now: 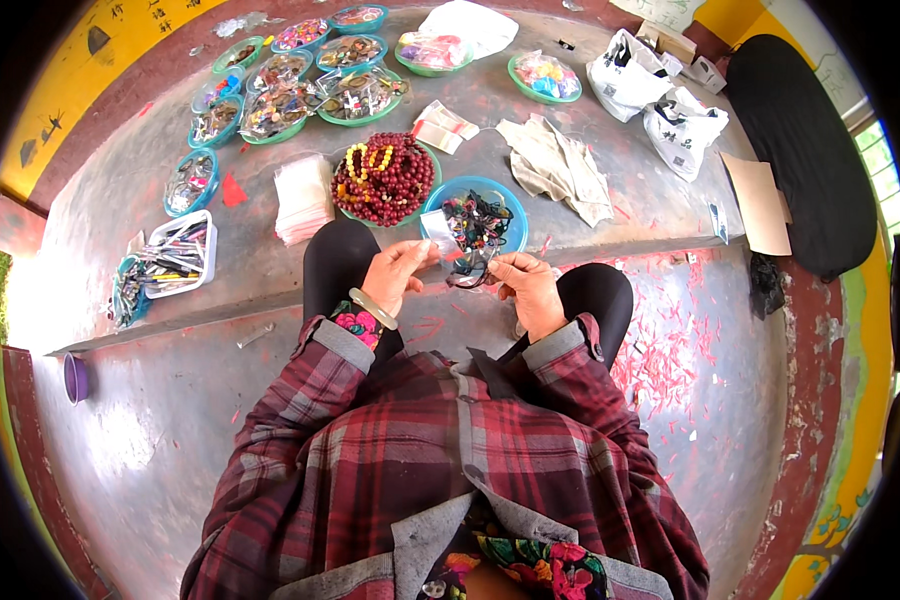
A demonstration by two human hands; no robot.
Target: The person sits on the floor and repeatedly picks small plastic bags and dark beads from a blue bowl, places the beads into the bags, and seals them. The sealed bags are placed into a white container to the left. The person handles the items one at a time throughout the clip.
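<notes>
My left hand (395, 275), with a pale bangle at its wrist, is closed, pinching a small clear plastic bag (440, 232). Across from it, my right hand (530, 292) pinches a dark cord bracelet (467, 280) between thumb and fingers. The bracelet hangs just under the bag; whether part of it is inside the bag I cannot tell. Just beyond both hands stands a blue basin (519, 218) holding a tangle of dark cords with small coloured pieces (478, 218). Left of that basin, strings of dark red beads (395, 185) with some yellow ones fill a green bowl (436, 172).
A stack of clear bags (303, 198) lies left of the beads, a beige cloth (560, 165) to the right. Several basins of trinkets (355, 95) stand farther back. A white tray of pens (210, 250) is at left, white plastic bags (685, 130) at right. Red scraps (665, 365) litter the floor.
</notes>
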